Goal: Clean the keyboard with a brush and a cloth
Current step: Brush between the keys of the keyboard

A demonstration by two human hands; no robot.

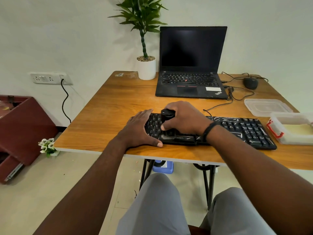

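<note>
Knees nearest. Left hand [141,128] flat, steadying keyboard [237,129] at desk [108,106] front edge; right hand [184,118] clamped round black brush [166,114]. I judge keyboard light, rigid, slide-prone: brace its end.

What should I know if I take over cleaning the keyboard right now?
Left hand: flat, fingers straight, pressing on the keyboard's left end to steady it.
Right hand: grips a black brush, its lower end down on the left-middle keys.
Keyboard: lies along the table's near edge; white dust streaks show on its right half and front strip.
Done: brushing is under way on the left side.
Left: brush the right half, then wipe. I see no cloth; it may be in the open plastic box at the right.
</note>
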